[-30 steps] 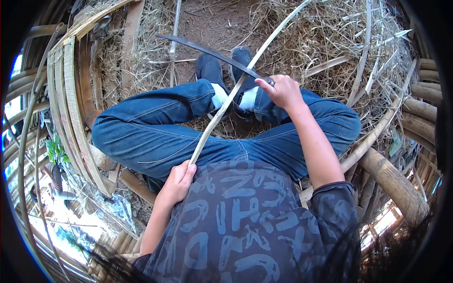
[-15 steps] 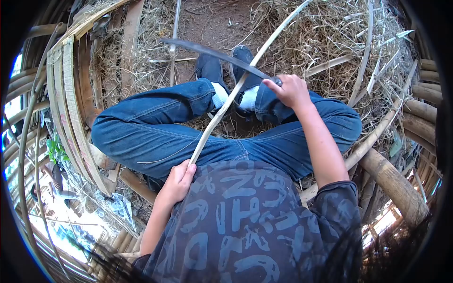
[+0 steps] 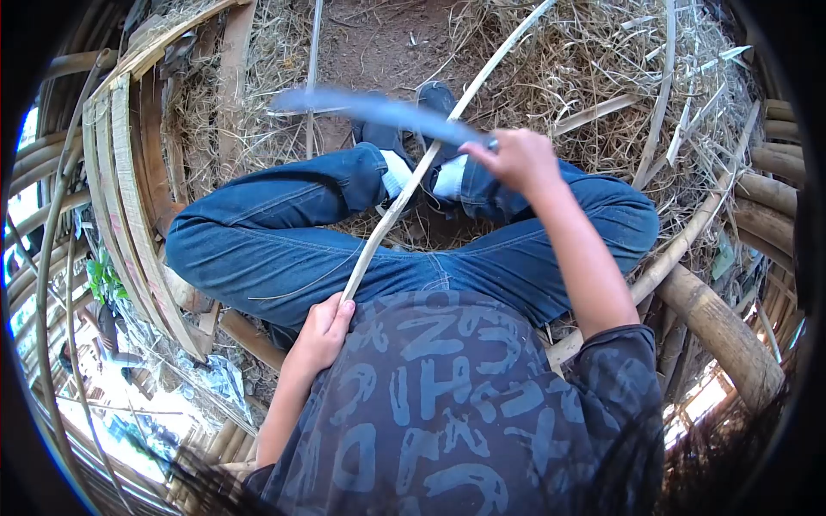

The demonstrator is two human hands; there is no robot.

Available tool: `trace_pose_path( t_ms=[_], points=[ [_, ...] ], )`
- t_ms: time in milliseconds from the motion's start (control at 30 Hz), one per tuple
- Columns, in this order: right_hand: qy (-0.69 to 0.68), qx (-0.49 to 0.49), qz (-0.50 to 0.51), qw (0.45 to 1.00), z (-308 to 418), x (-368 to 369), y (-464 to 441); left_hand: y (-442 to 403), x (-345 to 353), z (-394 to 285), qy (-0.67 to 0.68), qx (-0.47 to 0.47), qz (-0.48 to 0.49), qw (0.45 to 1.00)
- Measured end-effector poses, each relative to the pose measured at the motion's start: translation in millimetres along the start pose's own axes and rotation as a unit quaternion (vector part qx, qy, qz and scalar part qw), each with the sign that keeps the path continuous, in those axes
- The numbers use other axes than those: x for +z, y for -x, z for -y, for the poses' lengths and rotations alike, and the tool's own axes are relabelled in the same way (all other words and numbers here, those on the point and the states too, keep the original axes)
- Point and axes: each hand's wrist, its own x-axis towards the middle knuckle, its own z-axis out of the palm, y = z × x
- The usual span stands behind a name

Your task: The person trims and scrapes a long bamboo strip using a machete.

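My left hand (image 3: 322,330) is closed round the near end of a long pale bamboo strip (image 3: 391,213), close to my shirt. From there the strip runs up and to the right, between my bent legs and past my shoes. My right hand (image 3: 522,161) grips the handle of a machete (image 3: 370,110), most of the handle hidden inside the fist. The long dark blade points left and lies across the strip near my feet, blurred by motion. Whether its edge touches the strip I cannot tell.
Dry shavings (image 3: 576,77) cover the ground, with loose strips among them. A slatted wooden crate (image 3: 129,189) stands at my left. Thick bamboo poles (image 3: 723,331) lie at my right. Clear plastic (image 3: 215,378) and a green plant (image 3: 103,277) show at lower left.
The machete has swung slightly left, its blade now smeared by motion, and my right hand has shifted a little up and left. My left hand stays on the bamboo strip.
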Motion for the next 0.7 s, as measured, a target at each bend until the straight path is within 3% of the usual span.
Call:
trace_pose_path(
  t_ms=[67,167,300,400,467,533,700],
  points=[
    [-0.029,0.075,0.018,0.997,-27,-2,-8,0,0,-8,0.011,0.008,-0.002,1.0],
    [-0.053,0.073,0.038,0.995,-3,-11,-3,0,4,6,0.037,0.028,-0.01,0.999],
    [-0.055,-0.011,-0.002,0.998,36,-1,11,-2,2,9,0.03,0.03,-0.003,0.999],
    [0.014,-0.057,0.043,0.997,36,-1,7,2,1,2,0.023,0.019,-0.001,1.0],
    [0.008,-0.033,0.031,0.999,10,1,-3,2,0,-2,0.018,-0.003,0.001,1.0],
    [-0.013,0.055,0.035,0.998,-17,-6,-12,0,2,-4,0.02,0.01,-0.004,1.0],
    [-0.027,0.053,-0.013,0.998,-16,-5,-14,-2,1,6,0.028,0.003,0.007,1.0]
  ],
)
